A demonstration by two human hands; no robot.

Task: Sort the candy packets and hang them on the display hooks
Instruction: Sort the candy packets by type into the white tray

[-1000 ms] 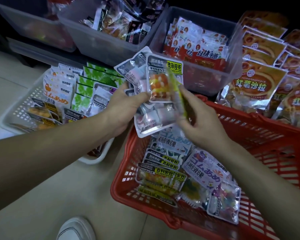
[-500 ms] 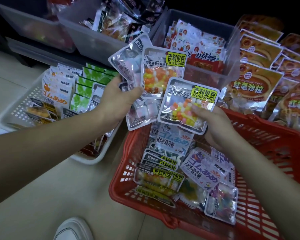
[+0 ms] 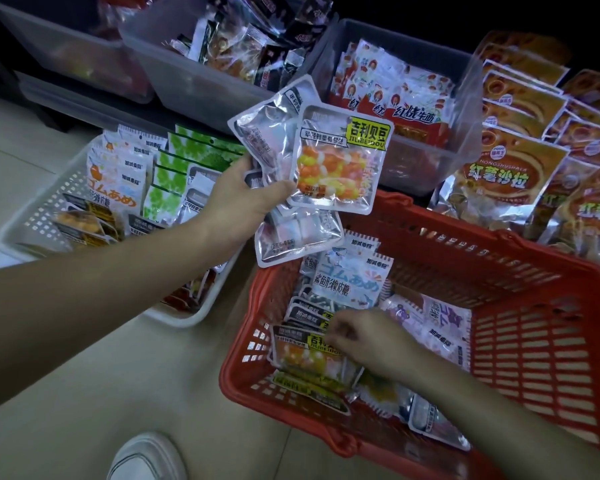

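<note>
Left hand (image 3: 238,199): fingers closed on fanned packets (image 3: 340,161) (jelly beans frontmost).
Right hand (image 3: 371,337): fingers pinching a packet (image 3: 302,351) inside red basket (image 3: 534,341).

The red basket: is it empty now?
No, the red basket holds many candy packets, and the right hand reaches among them.

Right hand (image 3: 368,341) blurred; its grip on basket packets (image 3: 305,351) unclear.
</note>
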